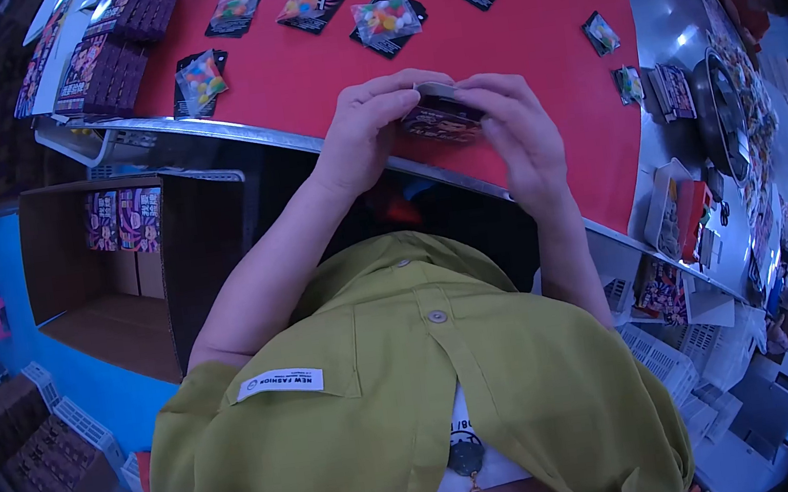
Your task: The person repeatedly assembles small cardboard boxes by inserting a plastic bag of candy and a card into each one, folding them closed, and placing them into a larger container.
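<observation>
Between my two hands, over the front edge of the red table [297,100], is a small dark purple printed box [443,122] with a pale flap at its top. My left hand [369,126] grips the box's left side, thumb at the flap. My right hand [523,132] has its fingers closed on the right side and top edge of the same box. Beyond the hands lie clear bags of colourful candies on black cards, one of them a bag [386,19] straight ahead. What is inside the box is hidden.
Stacked purple boxes [98,76] stand at the table's back left. A cardboard carton [109,330] with two printed boxes inside is below on the left. At the right are a round metal pan [727,112], a stack of cards [672,92] and a small bin [669,202].
</observation>
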`<state>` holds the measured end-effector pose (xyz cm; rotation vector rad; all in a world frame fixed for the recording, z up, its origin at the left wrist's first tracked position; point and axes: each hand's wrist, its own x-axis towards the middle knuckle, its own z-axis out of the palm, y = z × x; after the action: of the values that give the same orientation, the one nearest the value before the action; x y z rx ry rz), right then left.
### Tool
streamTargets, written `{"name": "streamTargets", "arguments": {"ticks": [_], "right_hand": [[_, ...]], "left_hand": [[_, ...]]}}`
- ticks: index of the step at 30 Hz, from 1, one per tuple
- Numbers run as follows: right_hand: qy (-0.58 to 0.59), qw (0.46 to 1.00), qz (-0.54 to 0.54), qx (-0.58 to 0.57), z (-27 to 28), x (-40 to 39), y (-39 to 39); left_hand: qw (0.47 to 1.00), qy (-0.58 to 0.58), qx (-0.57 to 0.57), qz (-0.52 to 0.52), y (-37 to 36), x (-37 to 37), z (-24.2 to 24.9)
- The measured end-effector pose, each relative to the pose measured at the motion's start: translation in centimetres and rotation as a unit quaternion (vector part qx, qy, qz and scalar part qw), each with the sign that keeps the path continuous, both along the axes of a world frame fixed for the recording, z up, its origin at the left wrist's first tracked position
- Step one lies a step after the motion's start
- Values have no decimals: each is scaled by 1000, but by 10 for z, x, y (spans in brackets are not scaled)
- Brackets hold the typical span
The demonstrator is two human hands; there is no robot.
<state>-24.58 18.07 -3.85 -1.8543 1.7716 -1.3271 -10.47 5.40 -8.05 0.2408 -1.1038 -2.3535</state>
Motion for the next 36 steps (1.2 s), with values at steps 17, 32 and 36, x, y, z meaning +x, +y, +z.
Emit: {"name": "streamTargets", "arguments": {"ticks": [17,32,36], "right_hand": [[-592,798,-67,-91,-38,-3,-4],[-535,836,-31,-114,-36,3,1],[36,991,-82,-98,-34,-16,14]], "left_hand": [[999,-21,-18,45,2,-2,9],[994,-97,52,24,2,-12,23],[937,-94,-324,90,0,-9,8]]}}
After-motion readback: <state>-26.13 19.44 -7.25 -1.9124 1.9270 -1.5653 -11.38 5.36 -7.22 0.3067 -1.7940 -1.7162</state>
